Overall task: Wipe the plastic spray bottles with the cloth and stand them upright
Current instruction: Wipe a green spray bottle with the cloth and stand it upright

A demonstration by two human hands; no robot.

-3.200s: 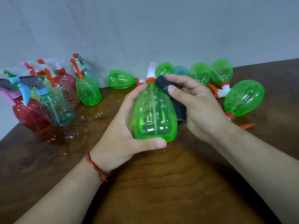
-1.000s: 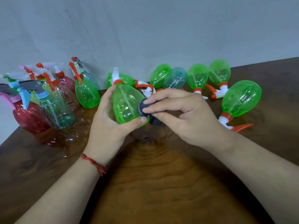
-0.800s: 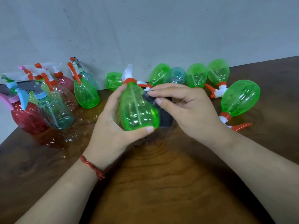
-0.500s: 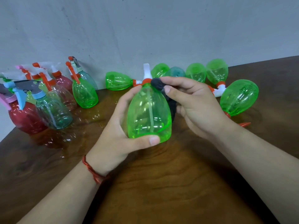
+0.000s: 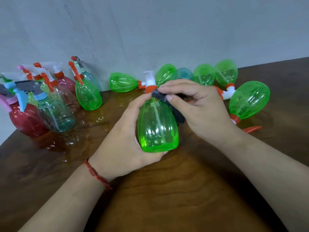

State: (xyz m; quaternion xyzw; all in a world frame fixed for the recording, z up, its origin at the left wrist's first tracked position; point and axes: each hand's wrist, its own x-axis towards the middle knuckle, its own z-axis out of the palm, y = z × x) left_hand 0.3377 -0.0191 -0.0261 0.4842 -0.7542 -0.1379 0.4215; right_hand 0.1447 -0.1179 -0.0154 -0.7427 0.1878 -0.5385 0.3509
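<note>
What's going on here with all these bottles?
A person is wiping spray bottles at a table. The left hand grips a green bottle, and the right hand pinches a dark cloth against its neck. At the left, upright bottles stand in a cluster. Along the wall, lying bottles, mostly green, rest on their sides.

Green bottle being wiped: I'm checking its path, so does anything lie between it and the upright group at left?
Nothing visible: only bare tabletop separates the held green bottle from the nearest upright green bottle.
</note>
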